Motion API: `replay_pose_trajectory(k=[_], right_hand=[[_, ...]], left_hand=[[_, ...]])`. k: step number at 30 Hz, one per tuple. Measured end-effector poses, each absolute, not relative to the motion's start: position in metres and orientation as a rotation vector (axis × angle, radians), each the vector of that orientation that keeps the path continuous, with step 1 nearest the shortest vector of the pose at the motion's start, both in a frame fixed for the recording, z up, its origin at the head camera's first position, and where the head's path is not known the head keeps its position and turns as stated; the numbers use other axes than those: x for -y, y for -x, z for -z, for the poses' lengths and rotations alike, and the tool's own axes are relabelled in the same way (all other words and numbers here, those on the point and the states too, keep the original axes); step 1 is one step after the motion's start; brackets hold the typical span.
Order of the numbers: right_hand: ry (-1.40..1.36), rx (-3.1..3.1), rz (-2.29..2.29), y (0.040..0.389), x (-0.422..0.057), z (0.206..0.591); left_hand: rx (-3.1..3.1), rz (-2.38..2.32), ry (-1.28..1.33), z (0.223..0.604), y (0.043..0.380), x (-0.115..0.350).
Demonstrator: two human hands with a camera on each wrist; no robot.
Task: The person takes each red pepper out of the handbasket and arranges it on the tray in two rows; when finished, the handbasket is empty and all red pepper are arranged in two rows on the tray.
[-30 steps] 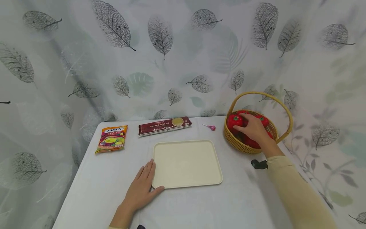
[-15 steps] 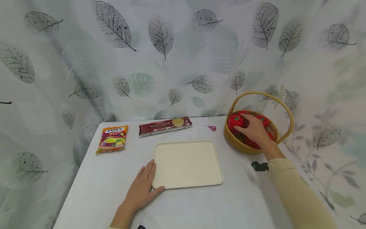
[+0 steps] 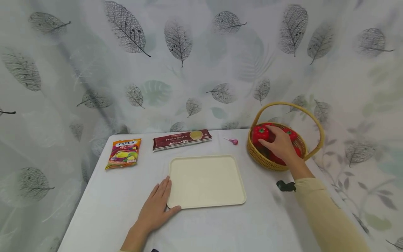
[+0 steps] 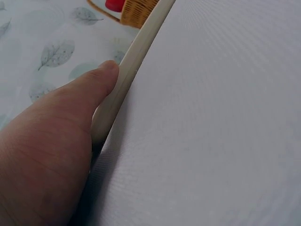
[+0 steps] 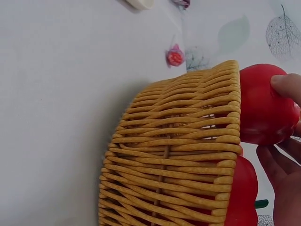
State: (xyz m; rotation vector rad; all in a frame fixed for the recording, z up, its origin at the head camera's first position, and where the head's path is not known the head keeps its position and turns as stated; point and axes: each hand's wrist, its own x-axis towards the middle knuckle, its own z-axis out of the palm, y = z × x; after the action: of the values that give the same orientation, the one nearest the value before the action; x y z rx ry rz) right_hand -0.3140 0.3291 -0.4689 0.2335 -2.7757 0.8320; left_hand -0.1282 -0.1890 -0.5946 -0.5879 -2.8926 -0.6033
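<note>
In the head view my right hand reaches into a yellow wicker basket at the right of the table. Its thumb and fingers pinch a red bell pepper with a green stem, at the basket's left side. The right wrist view shows this bell pepper standing above the woven rim, thumb on one side and fingertips on the other. My left hand lies with straight fingers along the left edge of a cream rectangular tray, its thumb by the near left corner.
More red peppers fill the basket beneath the hand, under a tall arched handle. Behind the tray lie a long maroon biscuit packet and a small lollipop. A Fox's candy bag lies at the far left. A leaf-print curtain hangs behind.
</note>
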Motion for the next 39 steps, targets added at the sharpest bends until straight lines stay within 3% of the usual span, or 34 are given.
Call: replay_pose_trajectory(k=[39], right_hand=[[-0.388, 2.630, -0.846, 0.305, -0.292, 0.455]], left_hand=[[2.889, 0.605, 0.584, 0.598, 0.131, 0.194]])
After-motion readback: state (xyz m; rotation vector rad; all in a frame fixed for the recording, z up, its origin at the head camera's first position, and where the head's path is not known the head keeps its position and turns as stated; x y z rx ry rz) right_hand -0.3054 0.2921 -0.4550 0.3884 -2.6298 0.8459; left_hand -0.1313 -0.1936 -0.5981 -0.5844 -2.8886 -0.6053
